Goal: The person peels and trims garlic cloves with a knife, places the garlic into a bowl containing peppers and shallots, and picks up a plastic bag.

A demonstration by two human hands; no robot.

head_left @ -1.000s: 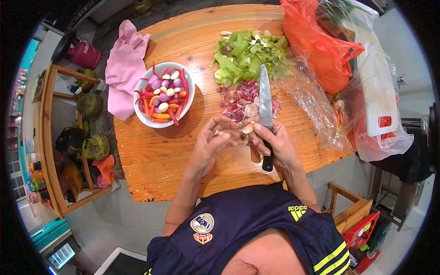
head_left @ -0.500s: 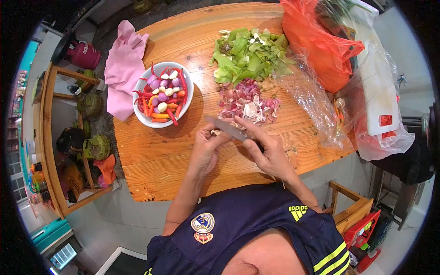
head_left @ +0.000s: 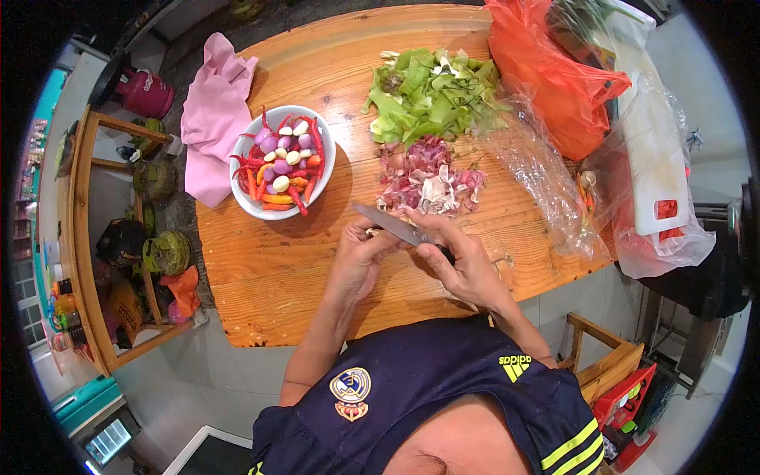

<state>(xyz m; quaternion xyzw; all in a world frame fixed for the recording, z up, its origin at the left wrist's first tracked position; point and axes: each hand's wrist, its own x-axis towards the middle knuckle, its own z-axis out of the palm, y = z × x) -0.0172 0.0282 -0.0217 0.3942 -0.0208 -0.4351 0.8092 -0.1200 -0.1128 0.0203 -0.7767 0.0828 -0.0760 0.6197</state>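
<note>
My right hand [head_left: 459, 259] is closed around the dark handle of a small knife [head_left: 396, 225], its blade pointing left. Beneath the blade, my left hand [head_left: 360, 252] pinches a small pale garlic clove [head_left: 370, 232], mostly hidden by the fingers. Just beyond the hands lies a heap of purple and white shallot and garlic skins [head_left: 431, 176]. To the left, a white bowl [head_left: 323, 190] holds red and orange chilies, peeled shallots and white garlic cloves.
Green peelings [head_left: 431, 91] are piled at the back of the wooden table [head_left: 269, 269]. A pink cloth [head_left: 215, 127] lies at the left edge. On the right are a red plastic bag [head_left: 546, 79], crumpled clear plastic [head_left: 546, 182] and a white cutting board [head_left: 661, 166].
The knife blade has tilted slightly, showing more of its flat side, and is sharper in view. Both hands stay almost in the same place.
</note>
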